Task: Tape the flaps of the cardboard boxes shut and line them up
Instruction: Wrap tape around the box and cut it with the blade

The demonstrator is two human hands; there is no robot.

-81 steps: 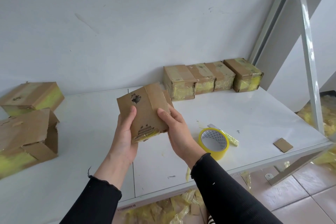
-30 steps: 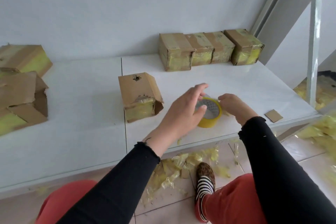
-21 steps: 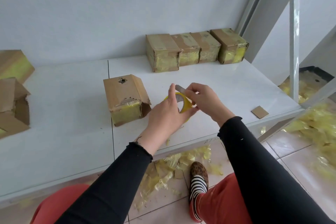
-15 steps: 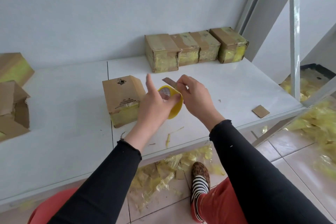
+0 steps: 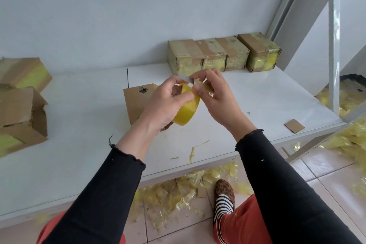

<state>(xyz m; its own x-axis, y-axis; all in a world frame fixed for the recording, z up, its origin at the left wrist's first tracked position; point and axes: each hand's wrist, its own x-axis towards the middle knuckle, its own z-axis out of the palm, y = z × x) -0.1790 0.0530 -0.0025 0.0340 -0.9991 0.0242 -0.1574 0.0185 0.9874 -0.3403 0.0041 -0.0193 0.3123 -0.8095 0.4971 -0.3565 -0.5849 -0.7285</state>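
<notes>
Along the wall [image 5: 118,16], four taped boxes [image 5: 223,53] line the white table [image 5: 83,109].

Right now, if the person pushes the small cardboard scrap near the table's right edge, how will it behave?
The cardboard scrap looks thin and flat, so it is probably very light and would slide easily on the smooth white table. It lies close to the table's edge, so a push could well send it to the floor. It seems stiff enough not to flop.

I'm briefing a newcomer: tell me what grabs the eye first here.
Both hands meet at centre: the left hand grips a yellow tape roll while the right hand picks at its end. Behind them, four taped boxes line the wall; yellow tape scraps litter the floor.
</notes>
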